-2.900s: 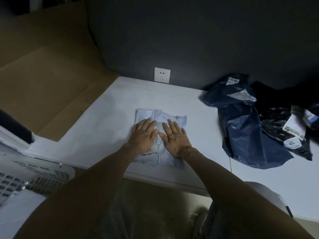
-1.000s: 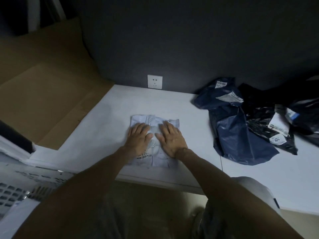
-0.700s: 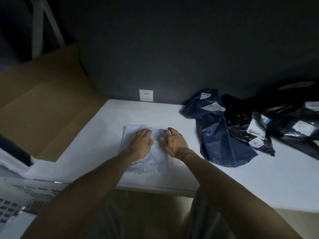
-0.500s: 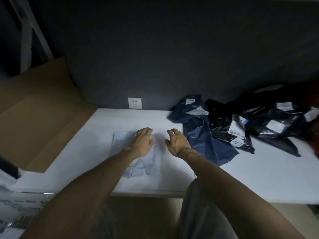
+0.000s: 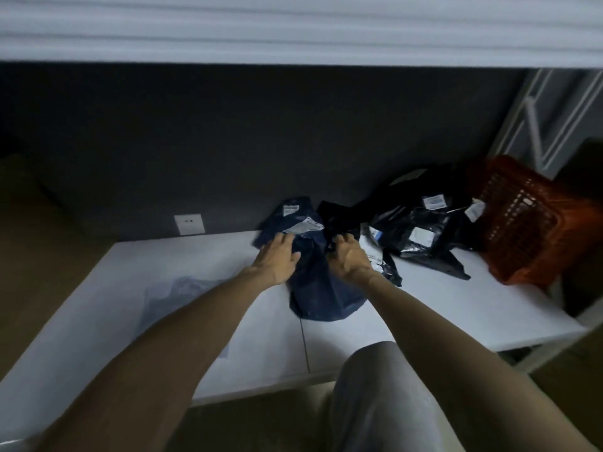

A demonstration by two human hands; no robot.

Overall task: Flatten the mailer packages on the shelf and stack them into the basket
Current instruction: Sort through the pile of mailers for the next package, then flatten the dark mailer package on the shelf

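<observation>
A white shelf point(image 5: 456, 308) runs under both hands and well out to either side of them, closed at the far side by a dark grey wall point(image 5: 261, 141). Far to the right of the right hand point(image 5: 349, 257) an orange lattice basket point(image 5: 528, 223) sits tipped at the shelf's end. Between basket and right hand lies a heap of glossy black mailers point(image 5: 421, 223), crumpled and bearing several white labels, its nearest edge touching that hand's outer side. The navy mailer point(image 5: 319, 288) lies between and under the two hands: dark blue, puffed and creased, its rounded end reaching back towards the wrists. The left hand point(image 5: 277, 259) rests on its upper left part with fingers fairly straight and spread. The right hand is at its upper right edge with fingers bent over the seam against the black plastic; whether they pinch anything I cannot tell. Down-left of the left hand, partly under that forearm, a pale mailer point(image 5: 176, 295) lies flat and blurred. A white label point(image 5: 303, 227) sits just beyond the left fingertips, and a wall socket point(image 5: 189, 224) further left.
</observation>
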